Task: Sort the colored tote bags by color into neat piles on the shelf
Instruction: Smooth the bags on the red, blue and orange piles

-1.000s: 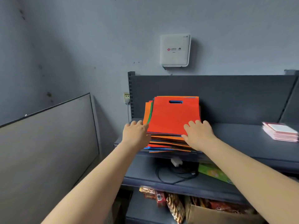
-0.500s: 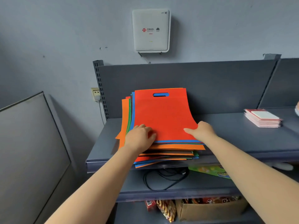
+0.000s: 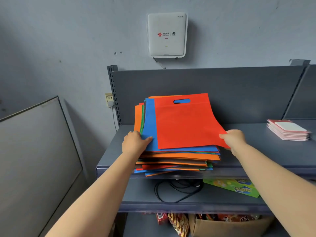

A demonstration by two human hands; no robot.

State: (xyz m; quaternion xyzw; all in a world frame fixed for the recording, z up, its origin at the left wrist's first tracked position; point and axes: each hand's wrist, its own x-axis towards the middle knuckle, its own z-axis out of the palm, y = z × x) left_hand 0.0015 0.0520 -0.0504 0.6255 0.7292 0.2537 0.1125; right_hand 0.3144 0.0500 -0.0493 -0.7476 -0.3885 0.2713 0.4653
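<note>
A mixed stack of tote bags (image 3: 176, 159) in orange, blue, green and red lies on the left part of the grey top shelf (image 3: 266, 151). The topmost red bag (image 3: 186, 124) sits shifted to the right, and a blue bag (image 3: 149, 124) shows under it. My right hand (image 3: 233, 138) pinches the red bag's near right corner, lifting it slightly. My left hand (image 3: 136, 142) lies on the stack's near left corner, thumb on the blue bag, fingers curled over the edge.
A pile of pink and white booklets (image 3: 289, 130) lies at the shelf's right end. The lower shelf holds a black cable (image 3: 176, 190) and a green packet (image 3: 236, 187). A white router (image 3: 166, 34) hangs on the wall. A grey panel (image 3: 34, 159) stands at left.
The red top bag has slid to the right, uncovering the blue bag beneath. My right hand moved right with its corner; my left hand shifted to the stack's left edge.
</note>
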